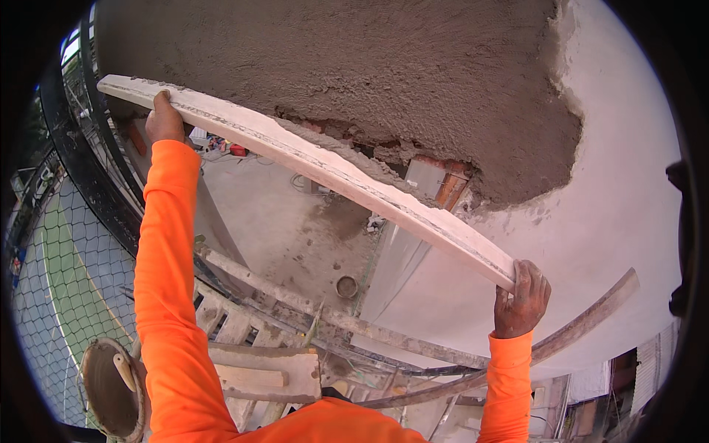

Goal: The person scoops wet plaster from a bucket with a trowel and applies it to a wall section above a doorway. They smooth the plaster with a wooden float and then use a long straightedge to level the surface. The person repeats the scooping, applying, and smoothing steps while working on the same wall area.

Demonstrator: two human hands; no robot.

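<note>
A long, pale straightedge [317,167] slants across the middle, its left end higher in the picture than its right. My left hand [165,122] is closed around it near the left end, thumb on top. At the other end my right hand [524,299] grips it, fingers wrapped over the tip. Grey mortar [369,66] covers the surface beyond, rough and wet-looking. Along the straightedge's far side lies a ridge of mortar, close to the lower edge of the coated area. Some reddish brick [450,190] shows there uncovered.
A mortar bucket [88,376] with a handled tool [124,371] stands lower left. Near me, a board [303,373] carries a wooden strip [255,376] above scaffold planks [273,336]. A round pail [346,286] stands far below. Netting [74,244] and a dark post [66,148] border the left.
</note>
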